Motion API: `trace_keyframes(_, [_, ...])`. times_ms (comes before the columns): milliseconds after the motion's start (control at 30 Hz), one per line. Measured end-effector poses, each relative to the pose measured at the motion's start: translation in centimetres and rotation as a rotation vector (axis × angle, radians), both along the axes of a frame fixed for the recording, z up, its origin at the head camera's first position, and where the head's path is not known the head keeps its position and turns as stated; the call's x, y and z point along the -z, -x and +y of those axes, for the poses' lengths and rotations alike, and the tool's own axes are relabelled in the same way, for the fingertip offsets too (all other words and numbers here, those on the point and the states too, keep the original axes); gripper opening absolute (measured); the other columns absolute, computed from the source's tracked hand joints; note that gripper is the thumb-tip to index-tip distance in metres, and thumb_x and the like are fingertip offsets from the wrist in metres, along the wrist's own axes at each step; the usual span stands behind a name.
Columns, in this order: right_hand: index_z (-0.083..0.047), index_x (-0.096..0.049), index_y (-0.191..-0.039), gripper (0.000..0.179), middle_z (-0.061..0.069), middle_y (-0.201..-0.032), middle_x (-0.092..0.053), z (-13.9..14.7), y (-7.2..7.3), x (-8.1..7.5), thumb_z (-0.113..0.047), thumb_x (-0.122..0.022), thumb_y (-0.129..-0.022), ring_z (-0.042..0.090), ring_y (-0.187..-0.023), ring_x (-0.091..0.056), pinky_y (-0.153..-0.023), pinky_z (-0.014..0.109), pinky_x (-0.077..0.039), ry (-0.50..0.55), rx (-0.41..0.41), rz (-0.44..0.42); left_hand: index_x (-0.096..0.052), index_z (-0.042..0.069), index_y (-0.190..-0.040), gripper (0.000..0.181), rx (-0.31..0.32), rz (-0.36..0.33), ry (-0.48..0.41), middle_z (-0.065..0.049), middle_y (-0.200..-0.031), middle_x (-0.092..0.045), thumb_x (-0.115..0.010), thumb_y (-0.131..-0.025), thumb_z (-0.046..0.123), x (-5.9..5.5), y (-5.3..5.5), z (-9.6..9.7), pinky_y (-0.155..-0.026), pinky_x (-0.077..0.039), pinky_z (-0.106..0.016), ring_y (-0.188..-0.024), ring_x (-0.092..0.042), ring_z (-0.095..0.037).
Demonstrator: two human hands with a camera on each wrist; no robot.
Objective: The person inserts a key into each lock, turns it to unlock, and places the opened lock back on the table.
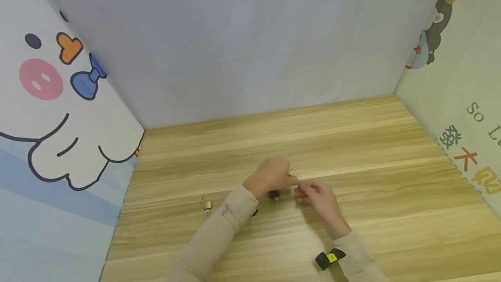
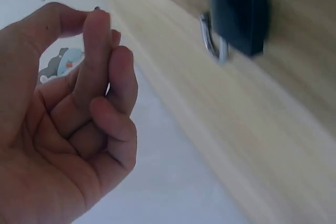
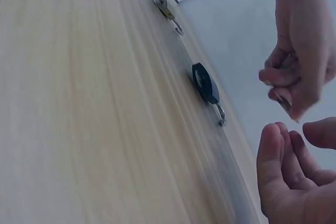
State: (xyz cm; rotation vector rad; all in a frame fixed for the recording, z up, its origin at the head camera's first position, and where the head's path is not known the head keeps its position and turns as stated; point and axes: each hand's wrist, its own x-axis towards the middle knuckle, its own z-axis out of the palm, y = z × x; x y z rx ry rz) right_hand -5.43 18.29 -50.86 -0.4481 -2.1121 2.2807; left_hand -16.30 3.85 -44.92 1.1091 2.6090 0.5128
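Note:
My left hand (image 1: 272, 173) is above the table, its thumb and index finger pinching a small metal piece (image 3: 283, 100). Mostly hidden by the fingers, it shows too little to tell its kind. Close by, my right hand (image 1: 318, 197) has its fingertips near the left ones; in the right wrist view a gap separates its thumb from its fingers (image 3: 270, 145), with nothing visible between. Below the left hand lies a black padlock (image 2: 239, 17) with a silver shackle. Farther left on the table is a brass padlock (image 1: 207, 204), its shackle raised, with a small silver piece at its base.
The wood-grain table (image 1: 250, 142) meets a plain pale back wall (image 1: 250, 47). Printed cartoon panels (image 1: 58, 99) stand at the left and right sides. A black strap with a yellow label (image 1: 330, 258) is at the right wrist.

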Motion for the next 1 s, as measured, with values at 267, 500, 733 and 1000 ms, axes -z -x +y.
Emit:
trace_keyframes(267, [0.015,-0.057,-0.12,0.031,0.024,-0.106,-0.066,1.1,-0.4,-0.7,-0.011,-0.056,-0.103,0.025,-0.089,-0.066,-0.078,0.032,-0.056,-0.038,0.043,-0.018,-0.044,0.018,-0.061,0.035,0.215,0.151,0.149,0.008,-0.053,-0.035,-0.066,-0.088,0.025,-1.3,-0.1,-0.7,-0.045,-0.03,-0.019,-0.047,-0.029,-0.005])
trace_keyframes(500, [0.011,-0.061,-0.118,0.03,0.025,-0.108,-0.066,1.6,-0.5,-1.0,-0.014,-0.061,-0.101,0.03,-0.09,-0.065,-0.077,0.035,-0.056,-0.124,0.019,0.032,-0.046,0.019,-0.064,0.033,0.33,0.23,0.201,0.009,-0.053,-0.038,-0.065,-0.09,0.026,-1.6,-0.1,-0.8,-0.048,-0.03,-0.02,-0.047,-0.03,-0.004])
trace_keyframes(733, [0.002,-0.067,-0.114,0.031,0.021,-0.11,-0.067,1.5,-0.5,-1.3,-0.023,-0.069,-0.096,0.035,-0.096,-0.063,-0.077,0.036,-0.056,-0.235,-0.045,0.078,-0.047,0.019,-0.065,0.034,0.375,0.256,0.242,0.009,-0.053,-0.039,-0.064,-0.093,0.028,-1.6,-0.3,-0.8,-0.048,-0.03,-0.02,-0.046,-0.031,-0.004])
trace_keyframes(1000, [0.004,-0.068,-0.11,0.023,0.019,-0.102,-0.069,1.3,-0.5,-1.3,-0.014,-0.069,-0.096,0.032,-0.087,-0.065,-0.071,0.034,-0.056,-0.284,-0.072,0.122,-0.05,0.018,-0.066,0.033,0.42,0.277,0.214,0.009,-0.052,-0.038,-0.064,-0.094,0.029,-1.7,-0.9,-0.8,-0.048,-0.03,-0.019,-0.045,-0.029,-0.003])
